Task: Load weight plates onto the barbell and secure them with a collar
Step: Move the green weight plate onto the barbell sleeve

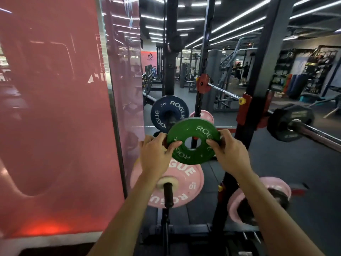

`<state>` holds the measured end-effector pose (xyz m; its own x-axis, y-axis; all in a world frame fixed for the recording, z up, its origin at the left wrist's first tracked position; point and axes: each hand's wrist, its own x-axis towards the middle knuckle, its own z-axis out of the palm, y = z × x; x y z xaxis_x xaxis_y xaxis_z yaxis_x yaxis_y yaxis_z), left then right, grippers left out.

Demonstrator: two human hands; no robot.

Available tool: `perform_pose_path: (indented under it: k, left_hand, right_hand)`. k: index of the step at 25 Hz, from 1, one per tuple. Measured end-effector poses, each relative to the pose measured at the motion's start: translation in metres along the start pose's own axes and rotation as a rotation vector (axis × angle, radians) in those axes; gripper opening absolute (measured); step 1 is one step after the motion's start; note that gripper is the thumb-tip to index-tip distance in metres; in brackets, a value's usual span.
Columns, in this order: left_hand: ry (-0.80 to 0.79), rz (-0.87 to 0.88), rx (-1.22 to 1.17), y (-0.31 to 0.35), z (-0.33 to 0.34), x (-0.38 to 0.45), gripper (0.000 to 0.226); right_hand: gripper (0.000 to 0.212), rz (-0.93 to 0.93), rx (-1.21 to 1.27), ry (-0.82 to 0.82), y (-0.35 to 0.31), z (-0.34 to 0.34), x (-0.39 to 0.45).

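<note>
I hold a small green ROGUE weight plate (193, 140) by its opposite edges, its lettered face tilted up toward me and its centre hole open, well apart from the barbell (313, 133), whose sleeve already carries a black plate (289, 122)

Red glass wall (55, 117) at left; ceiling light strips (239, 15) (bright).
</note>
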<state>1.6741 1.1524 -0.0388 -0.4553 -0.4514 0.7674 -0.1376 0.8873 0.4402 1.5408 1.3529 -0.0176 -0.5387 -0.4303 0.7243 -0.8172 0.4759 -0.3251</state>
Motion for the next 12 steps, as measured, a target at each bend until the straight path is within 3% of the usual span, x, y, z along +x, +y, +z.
perform_pose_path:
  k: [3,8,12]
  left_hand:
    - [-0.039,0.064,0.006,0.054,0.001,-0.033,0.059]
    - [-0.179,0.157,-0.101,0.156,0.028,-0.075,0.064]
    - [-0.174,0.267,-0.192,0.236,0.05,-0.104,0.062]
  right_hand:
    - [0.047,0.002,-0.057,0.068,0.02,-0.058,-0.048]
    - [0.044,0.155,-0.169,0.138,0.063,-0.164,-0.121]
    - [0.04,0.303,-0.282,0.196,0.093,-0.235,-0.169]
